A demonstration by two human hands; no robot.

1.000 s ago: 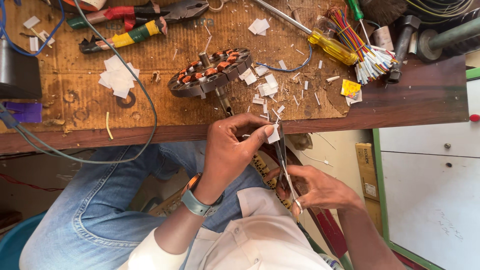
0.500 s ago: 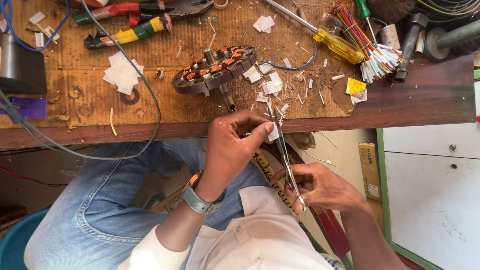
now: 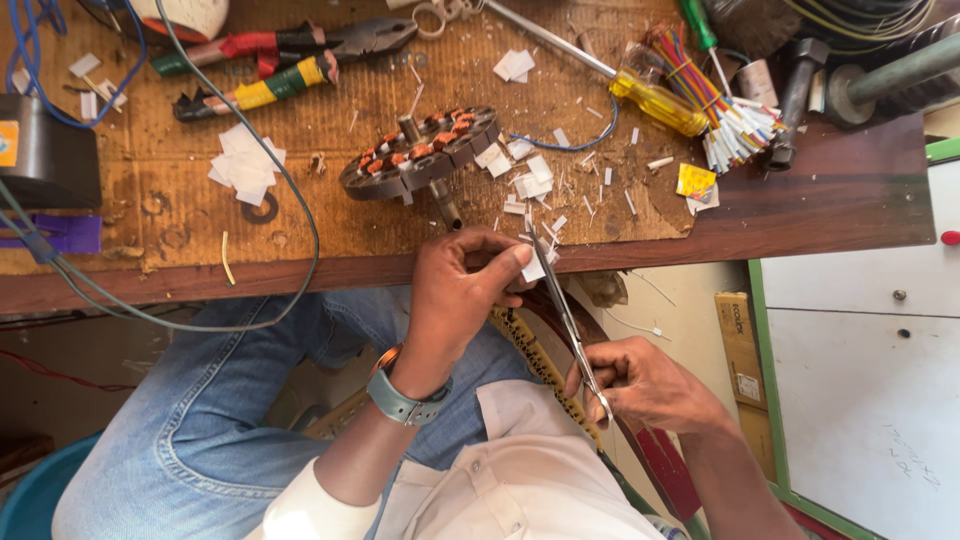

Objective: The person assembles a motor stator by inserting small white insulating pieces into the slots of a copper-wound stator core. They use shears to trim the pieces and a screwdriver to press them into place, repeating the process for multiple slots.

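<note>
Here, paper (image 3: 533, 268) (white) between left hand (image 3: 462, 290) fingertips.

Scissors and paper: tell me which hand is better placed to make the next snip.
Right. The right hand grips the scissors by the handles, blades reaching up to the paper. The left hand only pinches the paper, so it likely just steadies it.

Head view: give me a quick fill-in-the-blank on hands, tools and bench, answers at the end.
1. The right hand holds a pair of ____ by the handles.
2. The left hand pinches a small white ____ at the blade tips.
3. The round stator with copper windings lies on the ____.
4. The screwdriver has a ____ handle.

Missing words: scissors; paper piece; bench; yellow
</note>
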